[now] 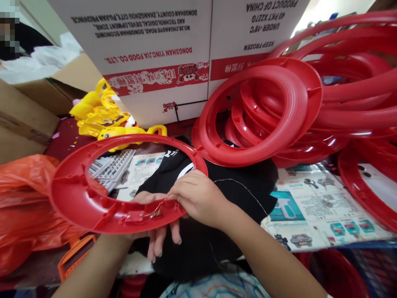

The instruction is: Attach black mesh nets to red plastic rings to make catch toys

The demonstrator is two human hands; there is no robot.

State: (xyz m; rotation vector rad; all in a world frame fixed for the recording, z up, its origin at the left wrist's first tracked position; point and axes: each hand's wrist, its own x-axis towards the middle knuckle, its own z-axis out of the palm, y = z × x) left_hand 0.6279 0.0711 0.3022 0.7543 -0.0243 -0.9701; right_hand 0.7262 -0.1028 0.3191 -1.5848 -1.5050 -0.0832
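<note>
1. Red ring [68,198] is being gripped at its near rim by the left hand [159,239], thumb over, fingers loosely spread beneath.
2. Thin wires [159,205] inside that rim, angling rightward, are being pinched by the nearer right hand [198,196], fingertips pretty much closed.

The near ring [76,198] is smooth, glossy plastic; a ring [299,101] at right, ribbed plastic. The cloth [198,252] looks matt, the far carton [149,45] smooth cardboard, the left bag [25,207] crinkled, shiny plastic.

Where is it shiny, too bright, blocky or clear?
Head view, right: white glints on the stacked red rings; head view, top right: background washed out nearly white; head view, top left: blocky squares cover a patch; head view, lower left: held ring looks fairly clear.
</note>
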